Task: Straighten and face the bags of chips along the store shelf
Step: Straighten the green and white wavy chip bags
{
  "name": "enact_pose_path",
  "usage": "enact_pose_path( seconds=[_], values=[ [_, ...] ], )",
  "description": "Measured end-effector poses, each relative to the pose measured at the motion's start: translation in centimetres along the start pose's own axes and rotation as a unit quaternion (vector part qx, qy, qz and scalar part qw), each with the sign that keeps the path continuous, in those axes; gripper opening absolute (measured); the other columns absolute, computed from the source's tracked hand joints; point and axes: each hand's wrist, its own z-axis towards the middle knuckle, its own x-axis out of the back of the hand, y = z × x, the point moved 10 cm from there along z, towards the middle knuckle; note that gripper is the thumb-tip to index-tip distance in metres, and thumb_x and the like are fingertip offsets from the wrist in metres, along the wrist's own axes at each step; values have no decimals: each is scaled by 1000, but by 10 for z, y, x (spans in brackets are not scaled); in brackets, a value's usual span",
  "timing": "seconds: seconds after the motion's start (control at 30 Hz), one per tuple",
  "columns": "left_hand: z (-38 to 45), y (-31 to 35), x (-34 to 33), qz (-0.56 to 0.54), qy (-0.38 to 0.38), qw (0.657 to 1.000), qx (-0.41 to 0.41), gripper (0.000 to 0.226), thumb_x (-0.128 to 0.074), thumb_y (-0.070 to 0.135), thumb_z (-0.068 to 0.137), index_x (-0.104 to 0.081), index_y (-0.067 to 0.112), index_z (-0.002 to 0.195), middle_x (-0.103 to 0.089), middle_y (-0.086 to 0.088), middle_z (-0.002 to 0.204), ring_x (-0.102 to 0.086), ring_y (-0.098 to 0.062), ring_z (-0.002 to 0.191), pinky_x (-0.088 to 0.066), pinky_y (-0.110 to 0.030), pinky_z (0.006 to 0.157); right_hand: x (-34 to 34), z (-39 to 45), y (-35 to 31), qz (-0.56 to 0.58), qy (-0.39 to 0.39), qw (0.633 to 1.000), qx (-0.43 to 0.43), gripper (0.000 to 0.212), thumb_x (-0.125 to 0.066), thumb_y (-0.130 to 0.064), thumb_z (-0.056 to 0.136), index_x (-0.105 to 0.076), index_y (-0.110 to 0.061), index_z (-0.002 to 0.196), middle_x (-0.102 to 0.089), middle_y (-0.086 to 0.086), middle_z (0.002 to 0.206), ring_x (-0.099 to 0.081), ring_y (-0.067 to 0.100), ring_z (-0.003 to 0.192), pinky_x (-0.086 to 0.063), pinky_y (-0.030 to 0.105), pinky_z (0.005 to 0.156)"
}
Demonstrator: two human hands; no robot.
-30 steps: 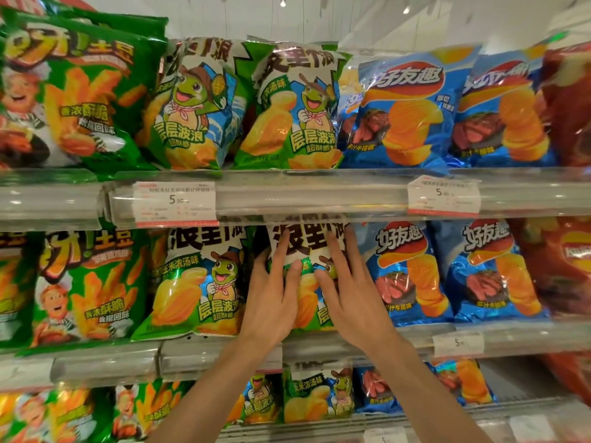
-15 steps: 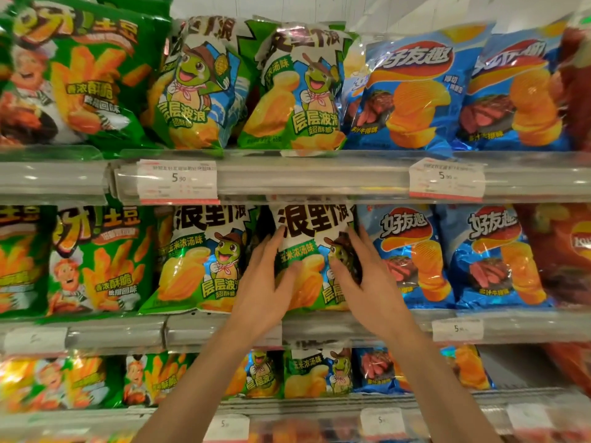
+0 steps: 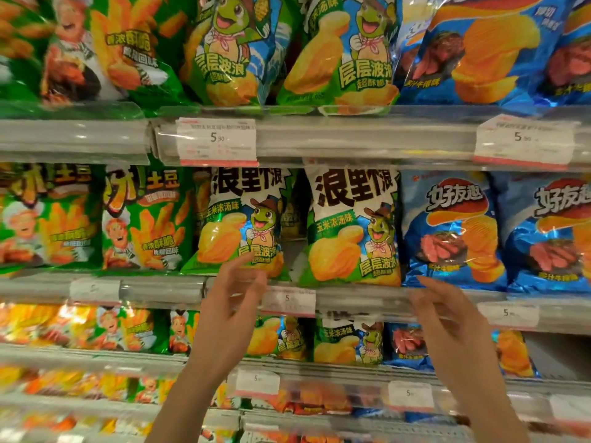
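I had both hands free, left hand (image 3: pixel 233 302) and right hand (image 3: pixel 447 314) loose-fingered and gripping nothing, just below the corn-soup chip bag (image 3: pixel 350 228) standing faced on the middle shelf (image 3: pixel 367 300). That bag looked light, puffy and crinkly, so I judged its side edges the safest hold. Motion blur hid my fingertips, and the shelf lip hid the bag's bottom seam.

White price tags (image 3: pixel 216 141) sit in the clear shelf-edge rails (image 3: pixel 361 140).
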Motion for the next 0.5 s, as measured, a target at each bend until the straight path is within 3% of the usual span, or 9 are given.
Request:
enact_pose_path(
  seconds=[0.17,0.23,0.4,0.5],
  values=[
    [15,-12,31,-23,-14,1000,-14,30,-60,32,98,-57,42,125,-72,13,104,-70,-9,98,-54,-34,85,-1,-25,-4,-19,41,999,-19,22,-59,-29,93,-66,-26,114,-72,-8,93,-67,11,84,-51,20,68],
    [25,-15,43,-29,-33,999,-24,29,-60,32,98,-57,44,124,-71,13,105,-69,-10,98,-52,-33,83,-11,-32,-13,-28,61,997,-22,19,-58,-26,95,-65,-24,112,-71,-11,94,-67,4,84,-51,24,73],
    [48,-14,70,-33,-54,997,-46,26,-57,35,98,-56,42,123,-67,23,104,-64,1,102,-51,-24,82,-54,-38,-59,-34,72,997,0,19,-60,-28,95,-65,-27,113,-71,-15,91,-63,-7,83,-45,10,65],
    [59,-5,77,11,-51,995,-89,36,-53,42,99,-54,32,133,-60,22,122,-55,3,117,-46,-27,99,-84,-34,-96,-39,53,997,39,17,-60,-27,95,-64,-28,112,-70,-14,93,-62,-9,86,-45,4,68]
  ],
)
